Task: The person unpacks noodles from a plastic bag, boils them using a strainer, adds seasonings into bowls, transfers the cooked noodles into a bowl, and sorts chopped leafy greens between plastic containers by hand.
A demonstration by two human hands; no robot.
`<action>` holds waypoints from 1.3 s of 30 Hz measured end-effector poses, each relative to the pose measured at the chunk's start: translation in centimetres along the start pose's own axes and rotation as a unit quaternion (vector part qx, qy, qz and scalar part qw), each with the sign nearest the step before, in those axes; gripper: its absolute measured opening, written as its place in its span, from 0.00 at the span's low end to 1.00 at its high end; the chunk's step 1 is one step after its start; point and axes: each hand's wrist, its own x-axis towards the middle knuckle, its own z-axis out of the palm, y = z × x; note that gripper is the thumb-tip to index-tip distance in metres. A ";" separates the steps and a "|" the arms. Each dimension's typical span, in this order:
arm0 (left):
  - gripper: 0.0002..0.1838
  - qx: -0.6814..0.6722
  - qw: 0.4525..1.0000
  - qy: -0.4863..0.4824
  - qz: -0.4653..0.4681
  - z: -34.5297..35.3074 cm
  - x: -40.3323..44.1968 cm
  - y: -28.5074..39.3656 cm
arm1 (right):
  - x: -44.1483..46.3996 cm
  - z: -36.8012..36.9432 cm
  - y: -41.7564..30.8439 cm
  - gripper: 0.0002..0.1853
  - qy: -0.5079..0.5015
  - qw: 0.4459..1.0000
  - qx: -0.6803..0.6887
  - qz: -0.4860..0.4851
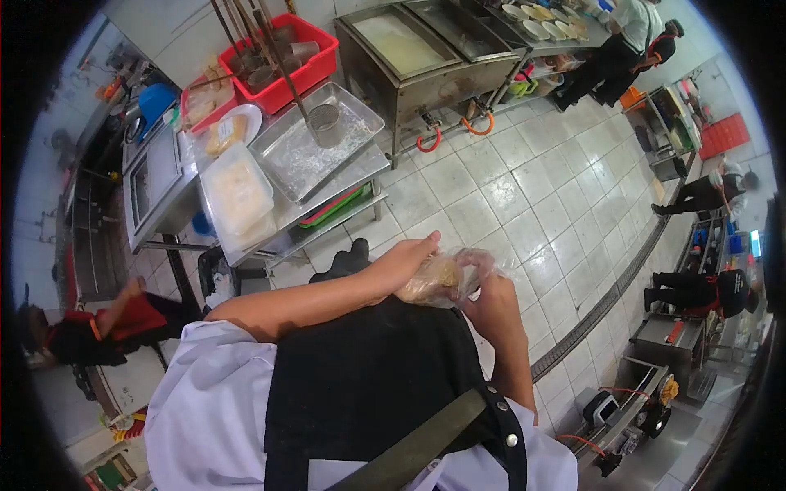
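In front of my black apron, both hands are on a clear plastic bag (435, 280) with pale yellow-brown food inside, whose kind I cannot make out. My left hand (407, 266) is closed around the bag's filled side, its thumb along the top. At the other side, my right hand (494, 304) pinches the loose, crumpled plastic of the bag with its fingertips. Parts of the bag are hidden behind the fingers.
Ahead-left, a metal table holds a tray (282, 168) with a strainer (326, 123), a lidded plastic container (236, 192) and a red basin (315, 65). Beyond stands a steel cooker (401, 78) with floury liquid. A person (106, 323) moves at left; several others work at right.
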 end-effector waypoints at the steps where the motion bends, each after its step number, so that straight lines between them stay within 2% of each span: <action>1: 0.20 0.012 1.000 -0.002 -0.006 0.0 -0.4 0.4 | 0.5 -0.6 -0.4 0.30 0.003 1.000 0.018 -0.009; 2: 0.20 0.016 0.999 -0.033 0.013 -0.2 -0.3 -0.2 | 0.9 -1.0 -0.9 0.29 0.005 0.999 0.036 -0.019; 4: 0.20 0.025 0.994 -0.093 0.055 -0.7 0.0 -0.9 | 1.0 -1.1 -1.3 0.29 -0.028 0.997 0.069 0.034; 5: 0.20 0.042 0.993 -0.102 0.045 -1.2 -0.1 -1.1 | 1.0 -1.1 -1.5 0.29 -0.045 0.993 0.086 0.061; 8: 0.22 0.066 0.989 -0.131 0.030 -1.6 -1.2 0.2 | 1.4 -0.8 -1.2 0.26 -0.025 0.997 0.067 0.035; 10: 0.25 0.050 0.987 -0.148 0.045 -2.5 -0.3 -0.9 | 2.0 -0.7 -1.4 0.24 0.005 0.983 0.173 0.059; 13: 0.30 -0.068 0.983 -0.169 0.023 -4.0 -0.3 -1.2 | 3.5 -0.2 -1.7 0.24 0.032 0.939 0.332 0.081; 17: 0.34 -0.220 0.970 -0.101 0.018 -5.5 -2.1 -0.4 | 6.3 0.1 -2.5 0.27 0.007 0.866 0.477 0.153; 20: 0.31 -0.265 0.963 -0.048 0.000 -8.0 -2.6 -1.2 | 8.3 0.9 -4.7 0.29 -0.021 0.892 0.435 0.117; 23: 0.26 -0.270 0.963 0.008 -0.009 -10.4 -3.9 -1.3 | 10.5 0.1 -7.4 0.28 -0.019 0.970 0.235 0.053; 25: 0.24 -0.287 0.957 0.049 -0.001 -13.2 -3.9 -2.3 | 12.1 0.5 -8.2 0.28 0.070 0.956 0.286 -0.007; 26: 0.23 -0.310 0.949 0.063 0.009 -14.8 -4.0 -2.4 | 12.9 0.5 -8.6 0.28 0.113 0.943 0.310 -0.035; 27: 0.23 -0.331 0.940 0.076 0.019 -16.6 -4.3 -1.9 | 14.2 0.6 -8.9 0.28 0.119 0.911 0.392 -0.040; 29: 0.20 -0.395 0.914 0.065 0.070 -20.3 -4.1 -0.4 | 16.3 0.8 -10.1 0.29 0.103 0.815 0.571 -0.013; 30: 0.20 -0.432 0.891 0.094 0.104 -22.1 -4.3 1.1 | 17.3 1.0 -10.6 0.30 0.090 0.755 0.650 0.003; 32: 0.20 -0.503 0.835 0.147 0.168 -26.3 -4.9 4.5 | 19.3 2.4 -11.3 0.31 0.047 0.707 0.705 0.029; 34: 0.21 -0.594 0.755 0.134 0.245 -33.4 -4.5 6.7 | 20.9 4.5 -12.1 0.32 0.007 0.644 0.760 0.089; 35: 0.22 -0.618 0.718 0.100 0.303 -37.0 -4.8 8.0 | 21.4 5.8 -11.9 0.31 -0.017 0.621 0.774 0.120; 37: 0.21 -0.551 0.725 0.150 0.386 -45.2 -5.1 10.7 | 22.0 8.8 -11.7 0.29 -0.028 0.625 0.761 0.171; 39: 0.23 -0.434 0.706 0.303 0.470 -54.1 -4.1 11.7 | 22.4 12.0 -11.3 0.27 -0.027 0.627 0.747 0.219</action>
